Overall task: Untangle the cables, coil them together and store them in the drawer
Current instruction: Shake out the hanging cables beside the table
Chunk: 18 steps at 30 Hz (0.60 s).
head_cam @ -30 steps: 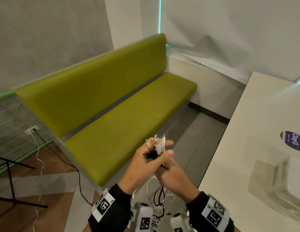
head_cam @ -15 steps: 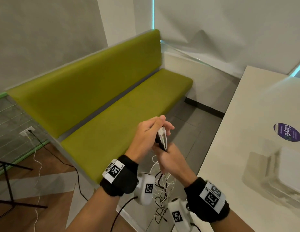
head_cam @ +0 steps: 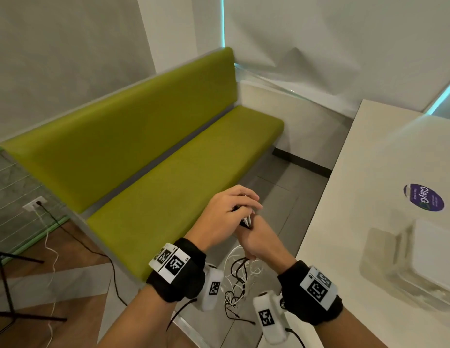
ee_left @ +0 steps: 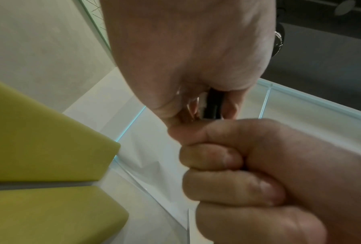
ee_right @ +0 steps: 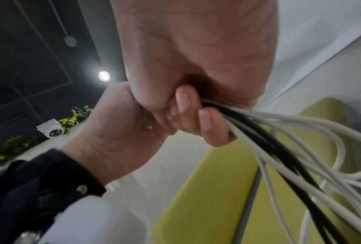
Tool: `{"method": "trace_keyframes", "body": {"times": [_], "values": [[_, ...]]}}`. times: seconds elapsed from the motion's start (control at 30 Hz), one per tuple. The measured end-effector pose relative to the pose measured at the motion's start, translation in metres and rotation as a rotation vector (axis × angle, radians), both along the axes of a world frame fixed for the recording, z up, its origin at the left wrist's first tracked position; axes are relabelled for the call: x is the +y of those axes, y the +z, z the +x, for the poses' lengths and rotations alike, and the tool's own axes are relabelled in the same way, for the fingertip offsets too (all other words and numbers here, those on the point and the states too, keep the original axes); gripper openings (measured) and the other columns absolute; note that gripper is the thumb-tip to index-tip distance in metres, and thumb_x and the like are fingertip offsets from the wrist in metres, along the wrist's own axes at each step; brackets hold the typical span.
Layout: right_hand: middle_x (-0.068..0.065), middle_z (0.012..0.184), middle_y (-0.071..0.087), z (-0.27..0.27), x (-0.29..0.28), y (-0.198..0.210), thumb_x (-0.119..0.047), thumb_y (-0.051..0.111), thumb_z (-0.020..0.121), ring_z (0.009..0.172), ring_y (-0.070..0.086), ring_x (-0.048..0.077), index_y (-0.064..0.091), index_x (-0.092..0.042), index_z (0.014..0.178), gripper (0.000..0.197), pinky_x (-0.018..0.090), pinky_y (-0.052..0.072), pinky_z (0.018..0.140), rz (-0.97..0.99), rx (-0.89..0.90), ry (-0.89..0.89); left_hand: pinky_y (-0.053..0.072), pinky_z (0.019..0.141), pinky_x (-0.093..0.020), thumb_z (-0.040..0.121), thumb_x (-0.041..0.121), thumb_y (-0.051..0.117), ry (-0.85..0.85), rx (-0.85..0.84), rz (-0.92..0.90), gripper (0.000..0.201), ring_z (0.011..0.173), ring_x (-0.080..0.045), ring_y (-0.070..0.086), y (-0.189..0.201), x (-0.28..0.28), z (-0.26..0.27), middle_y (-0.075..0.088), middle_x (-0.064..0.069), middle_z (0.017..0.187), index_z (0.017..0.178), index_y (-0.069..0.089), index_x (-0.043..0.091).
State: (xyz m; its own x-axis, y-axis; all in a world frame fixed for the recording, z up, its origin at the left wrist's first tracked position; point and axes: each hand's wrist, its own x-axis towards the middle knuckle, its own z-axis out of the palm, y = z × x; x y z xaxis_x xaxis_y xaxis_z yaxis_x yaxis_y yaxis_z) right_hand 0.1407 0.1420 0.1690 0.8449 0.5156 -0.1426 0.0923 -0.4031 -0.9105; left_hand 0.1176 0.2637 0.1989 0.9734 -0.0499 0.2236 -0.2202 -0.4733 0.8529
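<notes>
Cables [ee_right: 284, 148]: black and white bunch clamped in right hand [head_cam: 259, 239] fingers [ee_right: 208, 125], tails hanging tangled below. Left hand [head_cam: 226, 212] fingers curled over plug ends above. Step judged: gathering ends, coiling not begun. Next: draw strands straight, wind loops. Drawer unseen.

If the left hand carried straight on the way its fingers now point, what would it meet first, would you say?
Nothing close, I think. The left hand holds the cables above the right hand, pointing right over open floor toward the white table; depth is uncertain.
</notes>
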Motion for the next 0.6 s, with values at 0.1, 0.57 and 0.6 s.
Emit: {"method": "trace_keyframes", "body": {"times": [0.1,0.57,0.6], "values": [[-0.015,0.031,0.047,-0.001,0.0,0.006,-0.007,0.051,0.091,0.03,0.045,0.005,0.042,-0.024,0.067,0.031,0.015,0.027,0.037,-0.039,-0.012,0.015,0.046,0.088,-0.023,0.09,0.009,0.057,-0.016,-0.043,0.083,0.023,0.103,-0.008,0.059,-0.002,0.002,0.002,0.063,0.01,0.106,0.1,0.077,0.015],[-0.009,0.03,0.042,-0.009,0.025,0.006,-0.016,0.045,0.09,0.037,0.04,0.011,0.036,-0.015,0.061,0.03,0.021,0.029,0.04,-0.132,0.079,0.034,0.045,0.062,-0.025,0.093,0.058,0.05,0.101,-0.113,0.218,0.05,0.067,-0.004,0.062,0.002,0.008,0.003,0.07,0.008,0.074,0.071,0.074,0.019],[-0.006,0.03,0.042,-0.011,0.025,0.009,-0.009,0.042,0.093,0.035,0.045,0.011,0.034,-0.017,0.059,0.035,0.018,0.028,0.038,-0.138,0.056,0.035,0.044,0.06,-0.022,0.093,0.054,0.053,0.097,-0.157,0.175,0.048,0.064,-0.004,0.063,0.001,0.006,0.002,0.069,0.008,0.07,0.068,0.074,0.019]]}}
